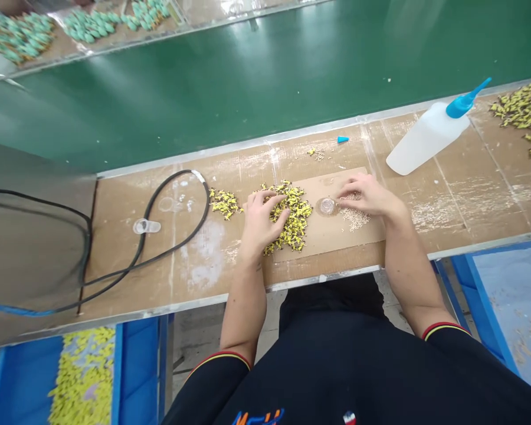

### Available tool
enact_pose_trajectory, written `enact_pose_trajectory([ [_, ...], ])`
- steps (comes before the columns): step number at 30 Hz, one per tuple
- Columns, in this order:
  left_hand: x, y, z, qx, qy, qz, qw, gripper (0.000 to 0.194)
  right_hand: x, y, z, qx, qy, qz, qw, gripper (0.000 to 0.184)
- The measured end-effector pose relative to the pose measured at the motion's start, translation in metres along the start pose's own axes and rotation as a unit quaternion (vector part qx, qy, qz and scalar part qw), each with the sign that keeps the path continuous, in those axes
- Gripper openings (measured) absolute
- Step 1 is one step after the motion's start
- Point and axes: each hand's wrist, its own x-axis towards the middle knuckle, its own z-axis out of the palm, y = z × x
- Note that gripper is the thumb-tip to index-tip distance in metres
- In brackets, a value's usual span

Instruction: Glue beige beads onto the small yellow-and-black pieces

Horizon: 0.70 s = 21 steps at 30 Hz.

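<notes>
My left hand (263,219) is over a pile of small yellow pieces with dark parts (295,221), its thumb and fingers apart and no piece clearly between them. My right hand (366,193) is above a heap of tiny pale pieces (354,218), fingertips drawn close together beside a small round clear dish (327,206). Whatever those fingertips pinch is too small to make out. Pile, dish and pale heap lie on a flat cardboard sheet (336,239), the yellow pile spilling over its left side.
A white squeeze bottle (427,139) with a blue nozzle leans at the right, near a blue cap (343,140). More yellow pieces (524,112) lie far right. A black cable (148,206) loops at left by a clear plastic cup (146,226). Blue trays (135,372) sit below the bench.
</notes>
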Motion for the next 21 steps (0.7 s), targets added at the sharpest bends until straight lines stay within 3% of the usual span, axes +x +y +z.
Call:
enact_pose_trajectory([
  [5,0.0014,0.0014,0.0023,-0.007,-0.03,-0.009,0.999,0.025,0.0038,-0.0001,0.0048,-0.02,-0.019,-0.005,1.0,0.014],
  [17,0.0067,0.0,0.0018,-0.066,0.004,-0.007,0.998,0.015,0.008,0.0002,0.0095,-0.038,-0.032,-0.022,0.999,0.017],
  [21,0.0068,0.002,-0.0018,-0.102,0.041,-0.019,0.994,0.015,0.0056,-0.0004,0.0044,-0.022,0.003,-0.021,1.0,0.016],
])
